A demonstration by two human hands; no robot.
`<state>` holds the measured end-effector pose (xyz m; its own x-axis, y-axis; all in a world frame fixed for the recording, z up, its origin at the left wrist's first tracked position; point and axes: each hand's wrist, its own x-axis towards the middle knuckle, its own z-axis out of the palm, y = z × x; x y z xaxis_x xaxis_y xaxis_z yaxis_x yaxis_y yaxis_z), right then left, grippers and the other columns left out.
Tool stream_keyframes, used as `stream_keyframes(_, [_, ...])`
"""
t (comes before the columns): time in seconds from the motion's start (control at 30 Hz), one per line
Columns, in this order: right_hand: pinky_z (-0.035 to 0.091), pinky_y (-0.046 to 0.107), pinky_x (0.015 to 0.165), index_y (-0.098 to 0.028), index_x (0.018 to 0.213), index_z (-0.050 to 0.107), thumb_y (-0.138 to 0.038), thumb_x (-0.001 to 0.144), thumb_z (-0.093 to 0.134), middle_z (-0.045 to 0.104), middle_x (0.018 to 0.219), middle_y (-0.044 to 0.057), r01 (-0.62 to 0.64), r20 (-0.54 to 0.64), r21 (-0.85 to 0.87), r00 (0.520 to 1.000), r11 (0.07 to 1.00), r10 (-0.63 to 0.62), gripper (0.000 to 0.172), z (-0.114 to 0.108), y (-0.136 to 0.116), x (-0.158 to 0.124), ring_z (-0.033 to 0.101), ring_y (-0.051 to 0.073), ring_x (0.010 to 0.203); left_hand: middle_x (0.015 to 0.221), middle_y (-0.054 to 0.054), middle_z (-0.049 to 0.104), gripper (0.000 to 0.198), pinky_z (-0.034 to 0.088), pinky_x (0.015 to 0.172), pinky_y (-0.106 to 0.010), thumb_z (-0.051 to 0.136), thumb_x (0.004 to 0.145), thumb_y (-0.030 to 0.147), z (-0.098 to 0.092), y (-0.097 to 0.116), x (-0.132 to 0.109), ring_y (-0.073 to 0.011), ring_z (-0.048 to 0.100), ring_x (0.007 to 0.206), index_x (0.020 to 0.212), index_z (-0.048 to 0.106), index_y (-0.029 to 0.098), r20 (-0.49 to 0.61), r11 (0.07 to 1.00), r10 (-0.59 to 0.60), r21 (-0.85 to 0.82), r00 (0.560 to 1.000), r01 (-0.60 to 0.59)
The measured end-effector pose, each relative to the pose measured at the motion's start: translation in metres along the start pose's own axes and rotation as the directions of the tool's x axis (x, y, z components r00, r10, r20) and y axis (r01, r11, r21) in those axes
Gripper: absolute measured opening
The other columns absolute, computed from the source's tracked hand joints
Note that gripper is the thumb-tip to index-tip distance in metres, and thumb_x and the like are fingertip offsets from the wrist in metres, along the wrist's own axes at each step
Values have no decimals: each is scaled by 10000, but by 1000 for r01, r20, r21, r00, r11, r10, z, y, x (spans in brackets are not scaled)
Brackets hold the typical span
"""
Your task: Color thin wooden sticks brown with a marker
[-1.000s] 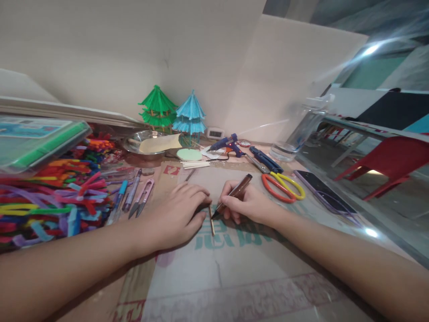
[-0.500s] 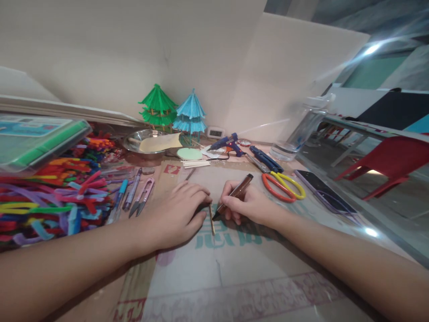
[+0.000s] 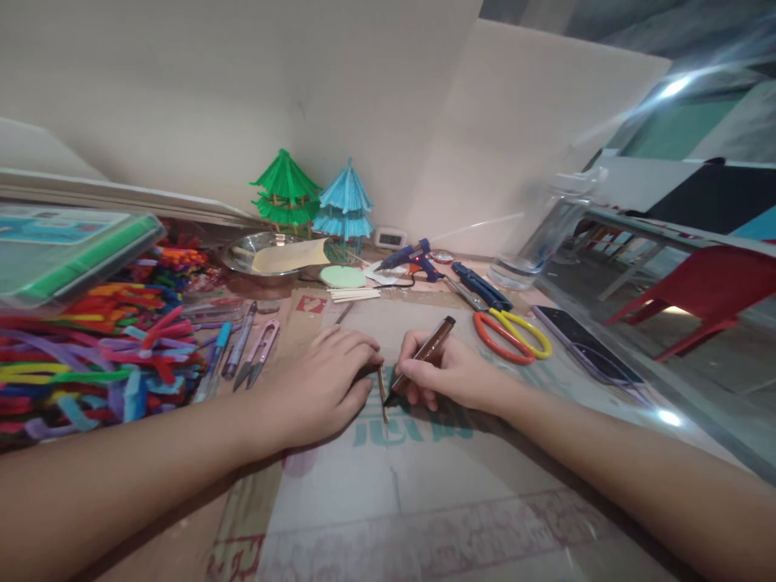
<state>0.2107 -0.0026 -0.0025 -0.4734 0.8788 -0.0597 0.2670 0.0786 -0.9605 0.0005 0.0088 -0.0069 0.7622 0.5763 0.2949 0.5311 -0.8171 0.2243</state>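
Note:
My right hand point(image 3: 442, 368) grips a brown marker pen point(image 3: 429, 349), its dark tip down against a thin wooden stick point(image 3: 383, 396). Part of that stick looks darkened. The fingers of my left hand point(image 3: 339, 372) curl over the stick's far end and keep it on the printed board point(image 3: 424, 493); the fingertips are partly hidden. Several pale sticks point(image 3: 355, 294) lie beyond my hands, beside a light green disc point(image 3: 343, 277).
Pipe cleaners point(image 3: 121, 364) and a plastic case point(image 3: 78, 250) fill the left; pens and pink thread snips point(image 3: 259, 356) lie nearer. Behind stand green point(image 3: 284, 190) and blue point(image 3: 345, 202) roofed models and a glue gun point(image 3: 409, 259). Scissors point(image 3: 512, 335), a phone point(image 3: 582, 343) and a water jug point(image 3: 539, 234) are right.
The marker's tip has slid slightly down along the stick towards its near end. My left hand has stayed in place.

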Motion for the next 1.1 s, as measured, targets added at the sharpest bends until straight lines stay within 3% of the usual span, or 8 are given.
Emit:
stream_keyframes(0.13, [360,160,369,-191,732,478,-375,768,652,602,541,-38,-26,62,7,998,1000,26,256,0,-3,-3,472,58,376,1146,-88,590,164,411,1006,-478,431,910,190,0,0,0,-253,511,1121,1026,546,185,7,1000,-8,2,1000,8])
stream_keyframes(0.33, [376,164,377,-193,752,482,-382,778,644,596,542,-42,-9,-3,13,1000,1000,9,250,1,-1,-1,490,64,387,1155,-102,583,174,406,1011,-478,430,907,182,0,-1,0,-258,501,1130,1036,546,168,2,1000,-4,7,1000,4])
stream_keyframes(0.57, [372,155,375,-189,739,482,-349,793,623,603,540,-41,-19,74,17,997,1000,18,220,0,-1,-3,482,55,377,1153,-95,586,157,407,1009,-481,442,913,202,1,-1,0,-261,502,1133,1026,547,176,4,1000,-9,8,1000,9])
stream_keyframes(0.77, [376,155,375,-192,754,475,-364,800,620,600,542,-43,-4,18,26,1000,1000,3,230,-1,1,-1,506,62,385,1151,-101,585,169,407,1003,-481,437,896,177,2,-1,0,-261,504,1130,1033,536,174,-12,1000,4,7,1000,-4])
stream_keyframes(0.97, [366,157,373,-192,737,474,-350,785,627,597,536,-45,-19,72,10,997,1000,18,225,0,-2,-2,476,56,376,1133,-96,589,144,406,997,-481,443,902,181,3,-3,0,-260,510,1105,1011,536,172,-25,1000,20,12,1000,-19])
stream_keyframes(1.1, [373,163,375,-191,748,473,-377,790,622,597,544,-43,-4,48,18,999,1000,3,242,0,-1,-2,489,62,383,1136,-93,587,143,409,994,-482,449,901,191,3,-3,-1,-260,508,1105,1012,537,177,-28,1000,15,9,999,-15])
